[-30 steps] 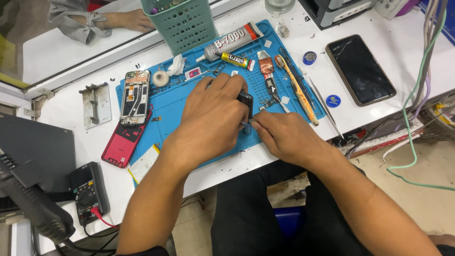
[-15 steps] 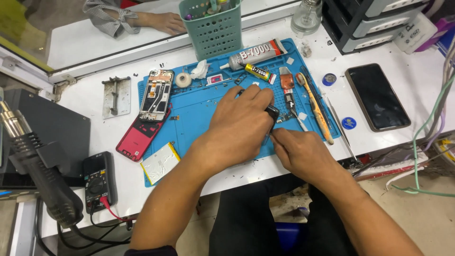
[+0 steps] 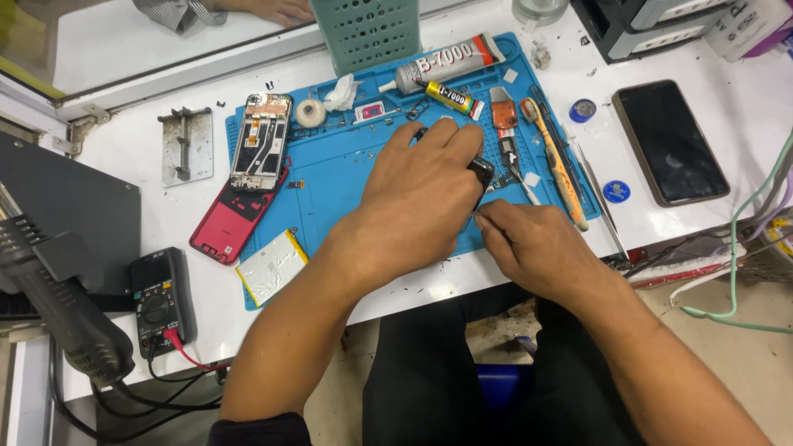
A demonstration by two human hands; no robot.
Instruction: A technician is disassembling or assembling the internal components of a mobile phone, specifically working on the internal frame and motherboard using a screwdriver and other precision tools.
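Left hand [image 3: 421, 194] grips a small black part [image 3: 481, 170] over the blue mat [image 3: 330, 177]; right hand [image 3: 537, 248] alongside.

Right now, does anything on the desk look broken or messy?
Yes. A phone lies opened up on the blue mat, its insides showing, resting partly on its red back cover. Its battery hangs off the mat's front edge, and tiny bits are scattered around.

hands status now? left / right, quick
Left hand: curled shut over a small black object on the blue repair mat.
Right hand: fingers pinched closed beside it; what they hold cannot be told.
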